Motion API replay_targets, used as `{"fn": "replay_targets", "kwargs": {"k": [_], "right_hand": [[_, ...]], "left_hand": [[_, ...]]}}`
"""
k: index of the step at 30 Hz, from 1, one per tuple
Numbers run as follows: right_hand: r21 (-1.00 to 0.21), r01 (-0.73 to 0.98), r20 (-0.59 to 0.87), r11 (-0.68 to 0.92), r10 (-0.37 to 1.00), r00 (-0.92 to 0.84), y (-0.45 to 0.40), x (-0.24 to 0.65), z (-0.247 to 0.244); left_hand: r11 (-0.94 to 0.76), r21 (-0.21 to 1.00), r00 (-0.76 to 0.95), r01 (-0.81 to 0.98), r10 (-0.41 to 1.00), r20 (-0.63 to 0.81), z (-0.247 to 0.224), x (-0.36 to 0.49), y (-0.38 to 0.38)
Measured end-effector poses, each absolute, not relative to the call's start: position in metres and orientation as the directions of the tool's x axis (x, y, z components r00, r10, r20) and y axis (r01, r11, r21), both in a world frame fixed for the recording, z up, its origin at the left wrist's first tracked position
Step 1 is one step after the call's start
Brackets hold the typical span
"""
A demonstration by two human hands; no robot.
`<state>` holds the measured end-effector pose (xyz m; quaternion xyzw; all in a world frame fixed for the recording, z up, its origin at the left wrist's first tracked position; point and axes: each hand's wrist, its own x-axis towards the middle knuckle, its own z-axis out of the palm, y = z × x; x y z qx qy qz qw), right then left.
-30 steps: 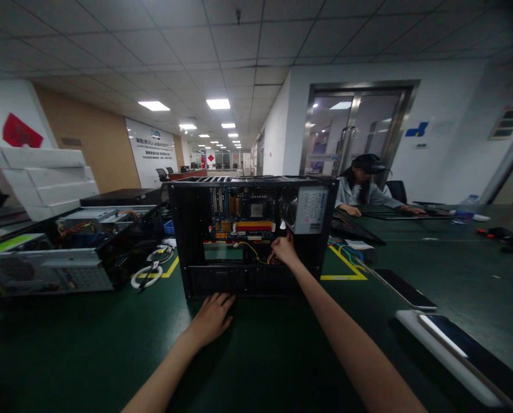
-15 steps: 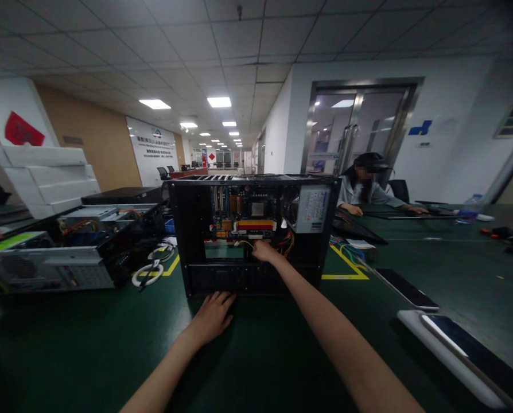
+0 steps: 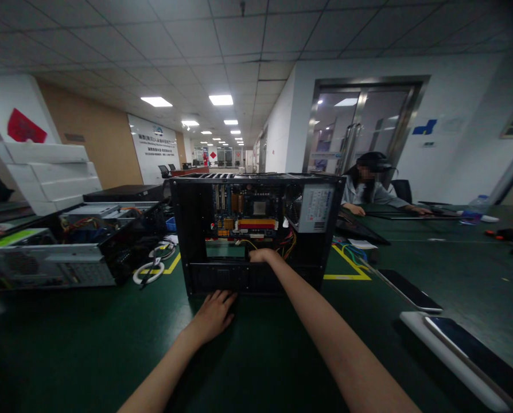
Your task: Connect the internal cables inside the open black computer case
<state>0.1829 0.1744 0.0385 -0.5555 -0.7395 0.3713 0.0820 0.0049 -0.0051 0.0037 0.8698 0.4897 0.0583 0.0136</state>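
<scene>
A black computer case (image 3: 179,229) stands upright with its open side towards me. Inside it I see a motherboard (image 3: 222,209) with red and yellow memory slots, and a power supply (image 3: 315,207) at upper right. My right hand (image 3: 261,256) reaches into the lower opening, fingers curled and partly hidden by a dark part there; what they hold I cannot make out. Just above it a thin pale cable (image 3: 248,243) with a small white connector hangs loose. My left hand (image 3: 216,312) lies flat, fingers spread, its tips at the case's bottom front edge.
Another opened computer case (image 3: 80,264) lies to the left, with a coiled white cable (image 3: 148,273) beside it. Phones (image 3: 409,291) lie on the green table at right, one on a white box (image 3: 443,350). A person (image 3: 368,183) sits across the table at right.
My right hand has moved slightly down and deeper into the case, away from the pale cable. My left hand stays in place.
</scene>
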Motion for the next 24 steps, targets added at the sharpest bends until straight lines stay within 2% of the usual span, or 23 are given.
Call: {"fn": "replay_targets", "kwargs": {"k": [3, 4, 7, 11, 14, 17, 20, 24], "right_hand": [[-0.374, 0.889, -0.456, 0.265, 0.782, -0.425, 0.175, 0.183, 0.038], [-0.346, 0.893, -0.480, 0.286, 0.764, -0.431, 0.175, 0.183, 0.038], [-0.344, 0.895, -0.498, 0.285, 0.752, -0.431, 0.176, 0.183, 0.037], [-0.336, 0.890, -0.410, 0.307, 0.803, -0.432, 0.174, 0.185, 0.038], [-0.414, 0.860, -0.273, 0.298, 0.861, -0.429, 0.167, 0.185, 0.042], [-0.543, 0.807, -0.156, 0.232, 0.916, -0.368, 0.159, 0.184, 0.047], [-0.713, 0.701, -0.191, 0.016, 0.958, -0.216, 0.152, 0.183, 0.052], [-0.884, 0.395, -0.277, -0.250, 0.961, -0.010, 0.149, 0.189, 0.058]], "left_hand": [[-0.523, 0.087, 0.516, 0.848, 0.852, 0.089, 0.004, 0.005, -0.005], [-0.526, 0.089, 0.519, 0.846, 0.850, 0.094, 0.004, 0.005, -0.005], [-0.533, 0.093, 0.524, 0.841, 0.845, 0.107, 0.003, 0.004, -0.005], [-0.526, 0.090, 0.518, 0.846, 0.850, 0.098, 0.005, 0.004, -0.005], [-0.518, 0.089, 0.512, 0.851, 0.855, 0.083, 0.005, 0.005, -0.005], [-0.519, 0.090, 0.511, 0.850, 0.854, 0.102, 0.002, 0.003, -0.003], [-0.530, 0.095, 0.519, 0.843, 0.847, 0.114, -0.001, 0.002, -0.002], [-0.542, 0.090, 0.530, 0.836, 0.838, 0.127, -0.002, 0.001, -0.001]]}}
